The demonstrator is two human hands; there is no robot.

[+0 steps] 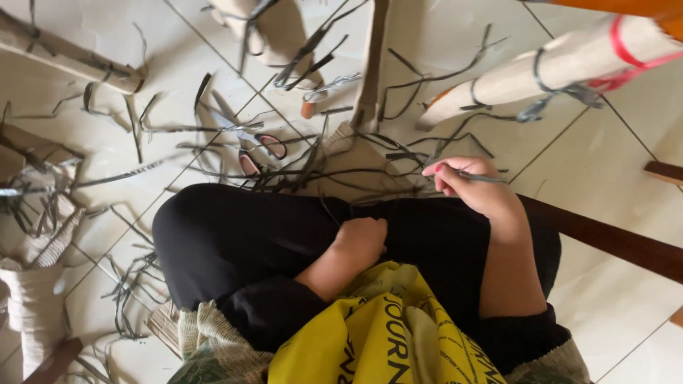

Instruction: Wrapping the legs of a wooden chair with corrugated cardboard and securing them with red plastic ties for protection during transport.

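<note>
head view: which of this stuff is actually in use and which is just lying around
In hand:
- right hand pinches a thin dark strip
- left hand rests closed on the lap, by the tangle of dark strips

Lying about:
- scissors on the floor tiles
- rolled bundle tied with red cord
- stray strips at the left
- yellow printed cloth on the lap

A thin dark grey strip point(478, 176) is pinched between the fingers of the right hand point(469, 186), above the right knee of the black-trousered lap. It is narrow, flat and slightly bent, with its free end pointing out to the right over the pale tiled floor. Its other end runs left under the fingertips, toward the tangle of similar dark strips point(334, 167) lying criss-crossed on the tiles just beyond the knees; where it ends there cannot be told.
</note>
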